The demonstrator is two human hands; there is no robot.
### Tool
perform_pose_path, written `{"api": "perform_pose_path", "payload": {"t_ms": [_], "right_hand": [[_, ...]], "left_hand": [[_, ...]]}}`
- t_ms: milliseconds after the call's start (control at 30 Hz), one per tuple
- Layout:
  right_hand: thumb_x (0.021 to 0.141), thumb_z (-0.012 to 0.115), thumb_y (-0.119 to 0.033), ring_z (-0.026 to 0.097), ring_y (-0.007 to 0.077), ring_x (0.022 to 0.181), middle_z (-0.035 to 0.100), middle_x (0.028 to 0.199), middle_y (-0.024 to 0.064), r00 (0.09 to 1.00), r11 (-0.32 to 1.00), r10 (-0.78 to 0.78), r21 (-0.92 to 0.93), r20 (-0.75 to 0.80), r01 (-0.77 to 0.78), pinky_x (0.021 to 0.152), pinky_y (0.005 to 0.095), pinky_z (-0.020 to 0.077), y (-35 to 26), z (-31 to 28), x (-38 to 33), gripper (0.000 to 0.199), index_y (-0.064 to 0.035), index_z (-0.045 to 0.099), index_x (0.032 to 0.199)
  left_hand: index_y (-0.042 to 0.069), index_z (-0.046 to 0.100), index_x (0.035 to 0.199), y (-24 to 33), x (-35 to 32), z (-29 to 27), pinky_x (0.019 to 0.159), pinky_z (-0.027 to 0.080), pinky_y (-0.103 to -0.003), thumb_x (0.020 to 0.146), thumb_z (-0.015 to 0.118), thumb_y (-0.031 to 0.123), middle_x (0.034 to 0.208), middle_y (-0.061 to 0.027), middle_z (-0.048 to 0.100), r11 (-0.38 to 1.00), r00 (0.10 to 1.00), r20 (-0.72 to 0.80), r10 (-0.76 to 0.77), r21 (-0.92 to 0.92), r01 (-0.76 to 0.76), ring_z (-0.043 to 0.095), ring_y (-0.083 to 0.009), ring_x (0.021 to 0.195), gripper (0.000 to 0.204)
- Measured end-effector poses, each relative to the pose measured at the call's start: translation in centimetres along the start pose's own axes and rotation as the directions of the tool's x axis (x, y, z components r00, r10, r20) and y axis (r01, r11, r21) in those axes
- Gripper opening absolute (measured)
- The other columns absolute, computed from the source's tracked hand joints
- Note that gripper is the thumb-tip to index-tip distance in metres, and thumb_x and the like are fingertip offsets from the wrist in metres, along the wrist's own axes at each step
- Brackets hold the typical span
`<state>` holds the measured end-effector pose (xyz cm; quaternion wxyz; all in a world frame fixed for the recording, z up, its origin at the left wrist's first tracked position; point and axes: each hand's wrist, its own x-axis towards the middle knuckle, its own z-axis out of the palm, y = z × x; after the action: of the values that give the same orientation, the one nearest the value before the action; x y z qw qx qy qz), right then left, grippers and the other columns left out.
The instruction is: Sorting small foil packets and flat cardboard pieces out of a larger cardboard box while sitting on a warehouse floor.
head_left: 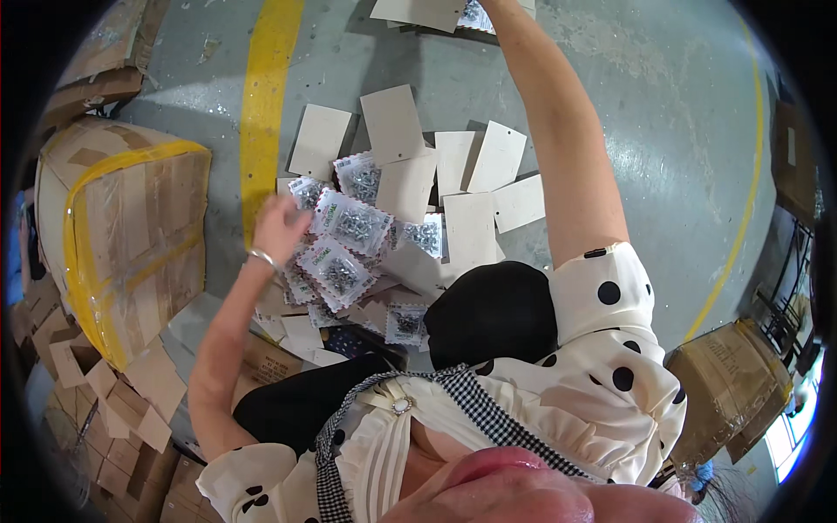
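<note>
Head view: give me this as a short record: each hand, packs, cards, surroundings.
left hand: blurred, at the left side of the packs; grip unclear
right hand: past the top edge, out of view; right forearm reaches up there
packs: small metallic pieces inside, heaped on the floor
cards: pale, overlapping, mostly right of and above the packs
surroundings: yellow stripe, taped carton to its left
</note>
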<state>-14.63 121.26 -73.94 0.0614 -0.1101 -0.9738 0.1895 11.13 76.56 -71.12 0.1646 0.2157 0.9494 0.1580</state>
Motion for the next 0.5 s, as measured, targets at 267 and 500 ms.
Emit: {"api": "perform_pose_path", "payload": {"t_ms": [267,500], "right_hand": [[0.079,0.068,-0.019,0.057,0.0219,0.069,0.06,0.073,0.0115,0.97,0.748,0.174,0.663,-0.168,-0.019,0.063,0.0343,0.0471,1.7,2.9,-2.1,0.028,-0.0007,0.062,0.099],[0.082,0.064,-0.015,0.048,0.0135,0.061,0.053,0.063,0.006,0.973,0.656,0.053,0.743,-0.224,0.136,0.056,0.0314,0.0424,2.4,0.8,-7.1,0.018,0.0015,0.057,0.087]], "left_hand": [[-0.003,0.048,0.116,11.6,22.2,0.6,0.084,0.051,-0.034,0.09,0.059,0.031,0.112,-0.0203,0.061,-0.063,0.871,0.423,-0.252,-0.905,0.421,0.061,-0.0267,0.103,0.044],[-0.002,0.053,0.097,17.0,29.0,3.0,0.065,0.05,-0.029,0.089,0.061,0.02,0.084,-0.0134,0.062,-0.067,0.861,0.276,-0.428,-0.959,0.274,0.065,-0.0248,0.08,0.025]]}}
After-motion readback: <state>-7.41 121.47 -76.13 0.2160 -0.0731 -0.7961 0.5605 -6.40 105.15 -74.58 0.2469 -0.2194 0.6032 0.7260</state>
